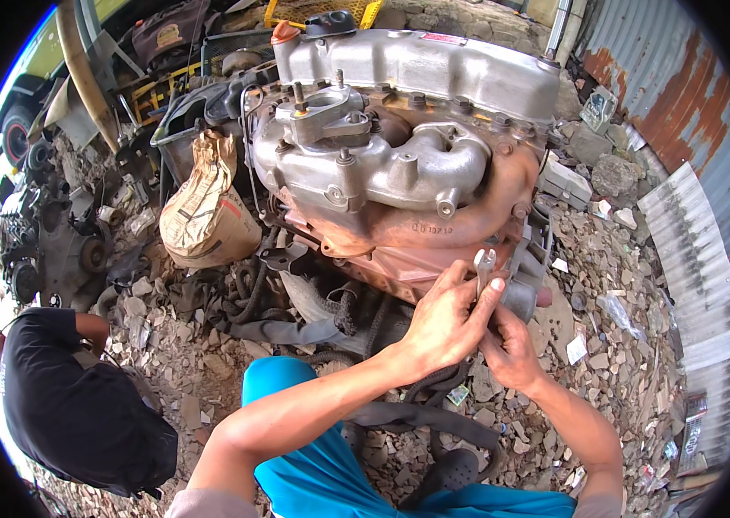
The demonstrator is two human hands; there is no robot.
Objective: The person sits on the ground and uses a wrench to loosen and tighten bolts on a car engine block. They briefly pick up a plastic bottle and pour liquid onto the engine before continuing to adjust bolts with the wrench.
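L hand [442,324] has a small wrench [485,262] pinched btwn thumb & fingers, its metal head poking up nr the lower R corner of the engine [382,173]. R hand [513,350] is tucked in just below, fingers curled, right up by the L thumb; can't tell if it's gripping anything, fingertips are hidden. Engine's got a silver cover [417,69] up top & a rusty-brown pipe [460,226] along the nr side, rubble [594,380] all round. Paper sack [209,226] just L of it, dark hose [417,417] down by the blue trousers [322,483]. Far L, a person [80,397] in a dark top, bent over. Far R, corrugated wall [641,52] w/ rust patches.
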